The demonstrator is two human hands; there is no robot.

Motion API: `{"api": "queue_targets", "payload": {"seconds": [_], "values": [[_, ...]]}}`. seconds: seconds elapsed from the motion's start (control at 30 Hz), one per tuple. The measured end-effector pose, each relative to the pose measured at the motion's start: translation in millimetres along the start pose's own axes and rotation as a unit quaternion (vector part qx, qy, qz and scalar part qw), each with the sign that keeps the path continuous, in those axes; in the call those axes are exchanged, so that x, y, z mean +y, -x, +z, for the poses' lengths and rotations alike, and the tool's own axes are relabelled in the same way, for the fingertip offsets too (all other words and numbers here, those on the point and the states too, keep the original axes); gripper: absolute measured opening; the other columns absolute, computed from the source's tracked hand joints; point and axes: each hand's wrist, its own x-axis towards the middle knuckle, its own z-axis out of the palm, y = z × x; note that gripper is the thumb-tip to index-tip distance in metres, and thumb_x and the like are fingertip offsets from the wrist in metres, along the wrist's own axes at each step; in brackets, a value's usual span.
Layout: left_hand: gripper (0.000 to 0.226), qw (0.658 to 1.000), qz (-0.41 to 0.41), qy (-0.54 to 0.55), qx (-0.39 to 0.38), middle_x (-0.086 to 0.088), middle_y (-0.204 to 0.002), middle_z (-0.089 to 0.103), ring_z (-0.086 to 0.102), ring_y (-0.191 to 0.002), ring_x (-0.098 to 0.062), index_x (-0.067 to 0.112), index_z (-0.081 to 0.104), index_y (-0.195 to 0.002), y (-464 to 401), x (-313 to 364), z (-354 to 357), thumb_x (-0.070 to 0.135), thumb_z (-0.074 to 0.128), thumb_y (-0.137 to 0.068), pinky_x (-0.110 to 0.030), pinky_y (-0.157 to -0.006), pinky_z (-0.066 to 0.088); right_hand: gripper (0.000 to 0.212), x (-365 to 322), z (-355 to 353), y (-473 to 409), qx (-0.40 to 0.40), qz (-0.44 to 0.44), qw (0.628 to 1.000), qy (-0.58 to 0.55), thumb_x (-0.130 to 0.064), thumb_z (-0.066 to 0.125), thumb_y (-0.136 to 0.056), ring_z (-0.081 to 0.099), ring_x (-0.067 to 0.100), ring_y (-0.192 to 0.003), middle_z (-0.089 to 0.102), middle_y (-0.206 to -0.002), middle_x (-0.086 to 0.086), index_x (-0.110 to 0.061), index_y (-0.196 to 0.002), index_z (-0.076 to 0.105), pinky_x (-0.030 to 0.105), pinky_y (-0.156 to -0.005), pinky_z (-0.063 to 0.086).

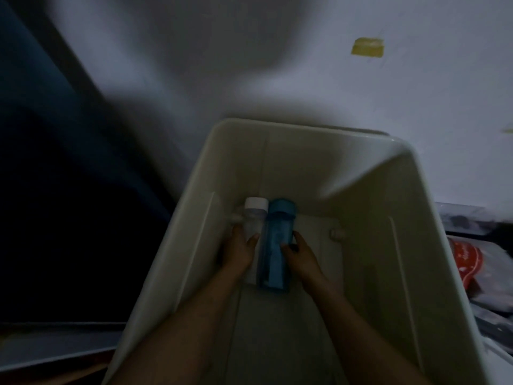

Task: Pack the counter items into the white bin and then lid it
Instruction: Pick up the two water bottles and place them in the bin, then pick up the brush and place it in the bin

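- Inside the white bin (369, 207), nearest you, both of your forearms reach down past the near rim toward the bin floor.
- Your left hand (239, 252) lies against the clear bottle (254, 218), thumb on its right side and fingers on its left; in this dim light it looks like a loose hold round the bottle's lower body rather than a firm clamp.
- Your right hand (298, 255) grips the blue bottle (276, 245), thumb on its right edge about halfway along its length, with the fingers curled beside it.
- The blue bottle lies flat on the bin floor, its blue cap pointing toward the far wall and its base toward you.
- The clear bottle, with a white cap, lies just left of the blue one, the two touching side by side, caps level at the far end.
- A small pale knob (336, 234) sticks out of the bin's right inner wall, beside your right hand but apart from it.
- Outside the bin on the right, a red packet (464, 263) sits among blurred things.
- Beyond the bin, a yellow tape scrap (367, 46) is stuck on the pale wall.
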Motion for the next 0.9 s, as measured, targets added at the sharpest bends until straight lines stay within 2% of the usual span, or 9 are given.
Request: {"api": "queue_targets", "payload": {"seconds": [0.17,0.3,0.37,0.47,0.57,0.67,0.7,0.8,0.9], "values": [[0.056,1.000,-0.019,-0.009,-0.011,-0.016,-0.141,0.043,0.045,-0.128,-0.033,0.004,0.029,-0.143,-3,7,-5,0.028,0.048,-0.096,-0.036,-0.107,0.039,0.053,-5,0,-5,-0.010,-0.007,0.999,0.033,-0.033,0.041,-0.100,0.054,0.030,-0.121,0.048,-0.140,0.011,-0.018,-0.148,0.023,0.036,-0.098,0.048],[0.062,0.999,-0.029,-0.009,-0.019,-0.014,-0.146,0.038,0.045,-0.127,-0.030,0.010,0.019,-0.149,-1,23,-12,0.026,0.048,-0.097,-0.034,-0.102,0.040,0.055,-10,1,-10,-0.009,-0.010,0.994,0.109,-0.035,0.040,-0.100,0.053,0.030,-0.120,0.047,-0.141,0.013,-0.016,-0.148,0.021,0.027,-0.089,0.046],[0.052,1.000,-0.015,-0.008,-0.018,-0.015,-0.143,0.041,0.047,-0.125,-0.029,0.010,0.025,-0.146,3,36,-19,0.021,0.044,-0.099,-0.033,-0.101,0.040,0.057,-16,-2,-10,0.012,0.001,0.982,0.190,-0.037,0.043,-0.098,0.053,0.031,-0.118,0.047,-0.138,0.015,-0.013,-0.147,0.024,0.029,-0.083,0.045],[0.040,0.999,-0.007,0.000,-0.040,-0.018,-0.139,0.046,0.051,-0.115,-0.024,0.002,0.039,-0.137,14,54,-32,0.021,0.036,-0.102,-0.031,-0.102,0.039,0.039,-35,-11,-10,0.027,0.000,0.941,0.338,-0.032,0.041,-0.098,0.056,0.029,-0.109,0.054,-0.127,0.016,-0.009,-0.130,0.045,0.032,-0.080,0.046],[0.029,0.999,0.038,0.015,-0.033,-0.008,-0.119,0.051,0.049,-0.110,-0.018,0.001,0.055,-0.114,34,74,-48,0.021,0.039,-0.101,-0.029,-0.102,0.039,0.027,-77,-27,2,0.009,-0.044,0.914,0.404,-0.019,0.041,-0.098,0.059,0.030,-0.105,0.059,-0.118,0.015,-0.002,-0.113,0.057,0.036,-0.085,0.049],[0.038,0.992,0.118,0.038,-0.019,-0.014,-0.129,0.051,0.050,-0.118,-0.026,-0.001,0.044,-0.132,61,102,-58,0.011,0.047,-0.096,-0.029,-0.094,0.042,0.023,-123,-56,36,0.065,-0.152,0.920,0.355,-0.011,0.043,-0.095,0.057,0.031,-0.093,0.056,-0.096,0.025,0.001,-0.078,0.054,0.030,-0.069,0.038],[0.040,0.989,0.141,0.046,-0.012,-0.017,-0.129,0.051,0.051,-0.117,-0.028,-0.001,0.042,-0.134,69,113,-59,0.010,0.048,-0.095,-0.031,-0.092,0.043,0.025,-135,-68,49,0.088,-0.181,0.925,0.323,-0.009,0.043,-0.095,0.058,0.032,-0.096,0.058,-0.098,0.026,0.002,-0.080,0.058,0.030,-0.072,0.040],[0.035,0.972,0.218,0.082,0.013,-0.013,-0.111,0.052,0.049,-0.098,-0.021,0.000,0.046,-0.129,95,146,-55,0.006,0.046,-0.095,-0.024,-0.074,0.043,0.032,-157,-106,88,0.159,-0.261,0.918,0.252,-0.009,0.043,-0.096,0.055,0.030,-0.118,0.061,-0.125,0.018,-0.001,-0.121,0.060,0.029,-0.096,0.040],[0.030,0.953,0.273,0.125,0.041,-0.002,-0.103,0.050,0.049,-0.094,-0.016,0.006,0.051,-0.124,124,179,-39,0.007,0.048,-0.094,-0.015,-0.066,0.039,0.032,-162,-147,122,0.221,-0.301,0.911,0.177,-0.010,0.046,-0.094,0.057,0.026,-0.116,0.063,-0.125,0.012,-0.006,-0.121,0.061,0.023,-0.094,0.038]]}}
